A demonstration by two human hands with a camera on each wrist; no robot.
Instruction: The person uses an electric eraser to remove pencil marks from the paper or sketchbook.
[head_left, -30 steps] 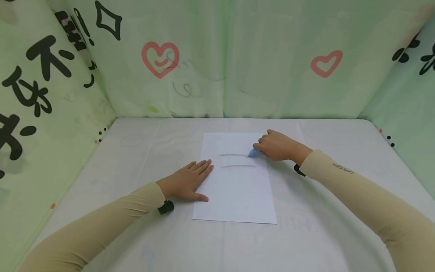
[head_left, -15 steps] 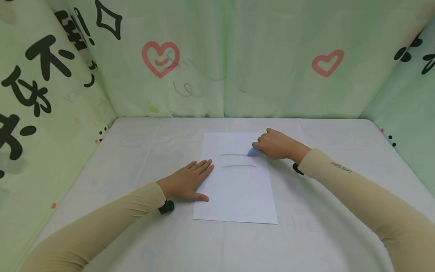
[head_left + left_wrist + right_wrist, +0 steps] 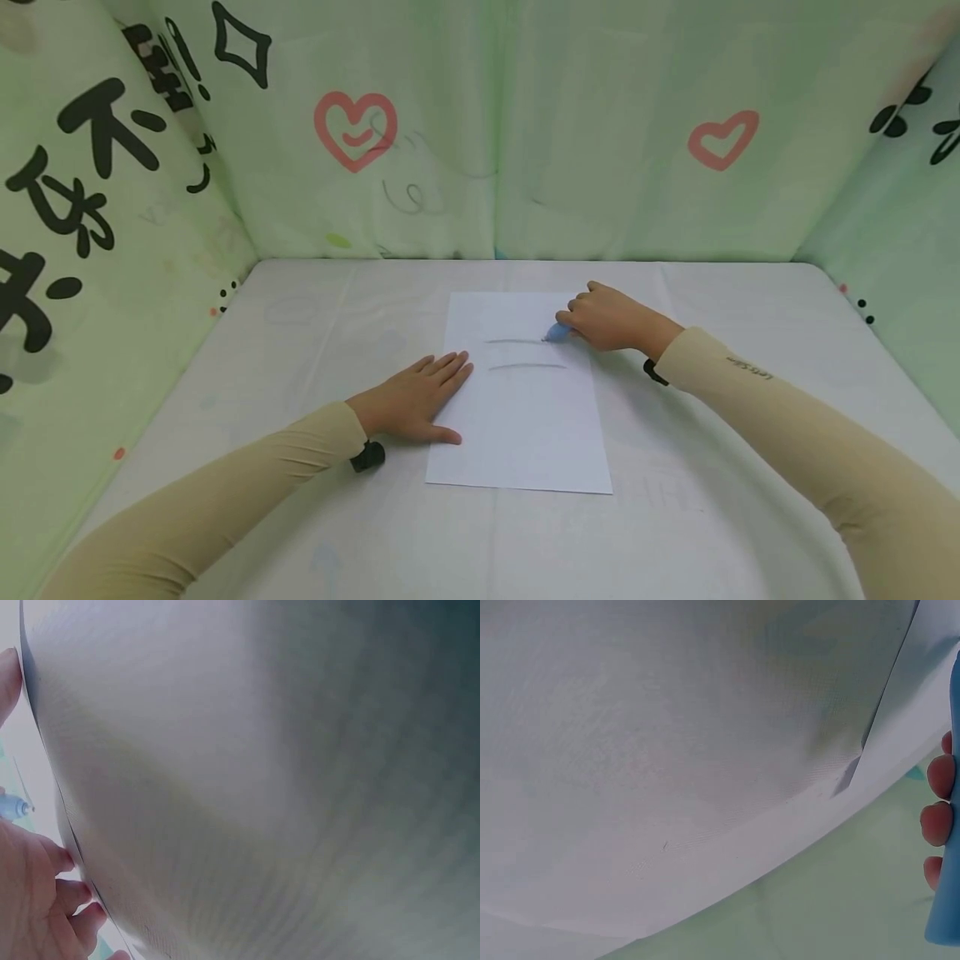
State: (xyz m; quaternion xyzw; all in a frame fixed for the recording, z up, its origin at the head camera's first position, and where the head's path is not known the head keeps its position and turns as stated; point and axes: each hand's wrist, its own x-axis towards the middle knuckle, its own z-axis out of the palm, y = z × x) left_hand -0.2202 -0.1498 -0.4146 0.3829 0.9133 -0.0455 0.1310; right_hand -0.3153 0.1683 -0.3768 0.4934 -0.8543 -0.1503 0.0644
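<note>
A white sheet of paper (image 3: 525, 433) lies on the table with two thin grey, nearly level lines on it. My left hand (image 3: 412, 400) rests flat across the sheet's left edge, fingers straight and thumb spread. My right hand (image 3: 611, 318) grips a thick blue pen (image 3: 557, 333) over the upper right of the sheet. Its narrow tip is right at the right end of the upper line. In the right wrist view the fingertips (image 3: 939, 776) curl round the long blue pen barrel (image 3: 952, 862). The left wrist view shows the pen's pale blue tapered tip beyond the left hand.
A white cloth covers the table (image 3: 337, 317). Green curtains (image 3: 570, 200) with red hearts and black characters hang at the back and on both sides. Both wrists carry small dark devices under the beige sleeves.
My right hand and the pen have shifted very slightly toward the back and left, the tip staying by the upper line's right end. The left hand has kept its place.
</note>
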